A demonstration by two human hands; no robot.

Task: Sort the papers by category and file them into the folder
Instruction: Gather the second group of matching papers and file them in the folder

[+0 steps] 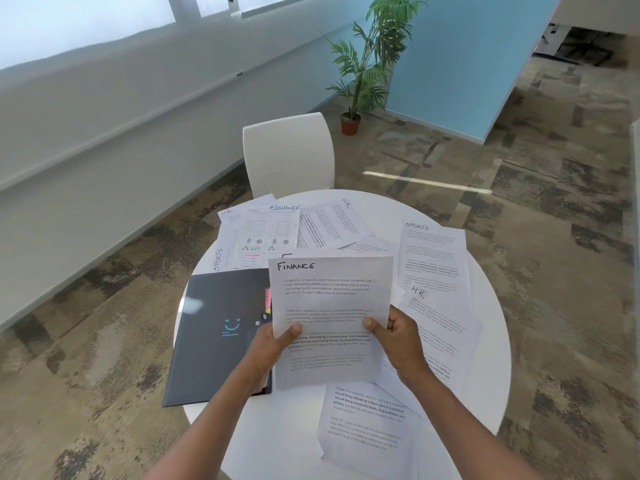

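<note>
The FINANCE sheet (330,306) is one leaf of thin paper, and I judge it light, limp and easy to crease or tear. It would flop if held at one corner only, so the two side edges low down are the sound place to take it, and that is where it is held. The left hand (273,344) pinches the left edge, thumb across the face of the sheet and the other fingers hidden behind it. The right hand (398,341) pinches the right edge at about the same height, thumb on the print, its fingers curled at the margin behind. Both forearms rise from below, wrists near level, and the sheet stands tilted up toward the viewer, above the table (485,358) and clear of it.

Just left of the left fingers lies the dark folder (218,334), closed as far as I can tell, with coloured tabs (267,301) showing at its near edge. Beyond and right of the fingers loose papers are spread, headed SPORTS (433,258), HR (436,323) and FINANCE (268,233); another sheet (367,424) lies below the hands. The smooth sheets may slide over each other, I expect.
</note>
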